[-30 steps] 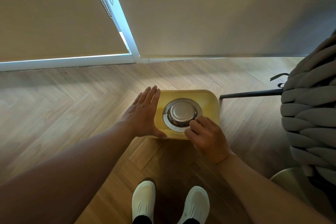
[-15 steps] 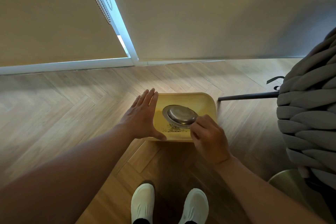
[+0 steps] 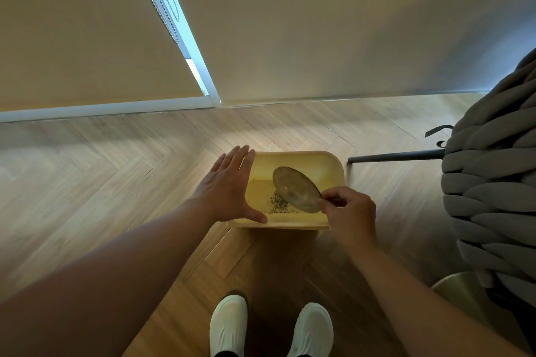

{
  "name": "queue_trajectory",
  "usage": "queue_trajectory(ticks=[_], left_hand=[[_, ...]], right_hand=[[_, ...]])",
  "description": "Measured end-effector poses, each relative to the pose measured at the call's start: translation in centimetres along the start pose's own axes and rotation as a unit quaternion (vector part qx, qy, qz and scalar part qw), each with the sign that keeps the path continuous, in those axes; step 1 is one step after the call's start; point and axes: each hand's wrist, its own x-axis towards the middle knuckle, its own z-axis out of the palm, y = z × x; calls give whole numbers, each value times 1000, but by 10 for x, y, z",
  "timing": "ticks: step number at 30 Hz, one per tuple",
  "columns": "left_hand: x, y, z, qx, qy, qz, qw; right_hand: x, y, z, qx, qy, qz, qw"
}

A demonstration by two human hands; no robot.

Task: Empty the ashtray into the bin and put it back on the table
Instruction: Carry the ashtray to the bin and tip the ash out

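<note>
A round metal ashtray (image 3: 295, 188) hangs tipped on edge over the open yellow bin (image 3: 330, 165) on the floor. My right hand (image 3: 348, 211) pinches its rim at the lower right. Dark ash (image 3: 278, 203) lies scattered on the bin's bottom below it. My left hand (image 3: 229, 188) rests flat against the bin's left side, fingers spread, thumb along the near rim.
Herringbone wood floor (image 3: 116, 182) surrounds the bin. A grey chunky-knit seat (image 3: 493, 182) with a dark metal leg (image 3: 394, 156) stands at the right. A round brass-coloured edge (image 3: 455, 290) shows at lower right. Blinds and a window frame (image 3: 203, 78) lie behind. My white shoes (image 3: 229, 324) stand below.
My right hand has tilted the ashtray from flat, bottom up, to nearly on edge. Ash has fallen onto the bin's bottom. The left hand stays against the bin.
</note>
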Motion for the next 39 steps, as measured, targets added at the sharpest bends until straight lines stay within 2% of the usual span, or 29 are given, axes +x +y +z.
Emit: queue_trajectory(ticks=[8, 14, 21, 34, 37, 39], left_hand=[[-3, 0, 1, 13, 23, 21, 999], [-7, 7, -1, 16, 41, 57, 997], [-9, 8, -2, -5, 40, 68, 997], [-6, 7, -1, -65, 90, 86, 990], [-7, 7, -2, -68, 98, 90, 989], [-7, 7, -2, -59, 103, 96, 988]], right_hand=[[7, -4, 2, 103, -49, 113, 987], [11, -11, 3, 206, -76, 187, 957], [14, -10, -1, 262, -117, 240, 927], [20, -6, -4, 311, -164, 275, 895], [21, -8, -5, 305, -163, 275, 897], [21, -9, -5, 280, -172, 250, 911]])
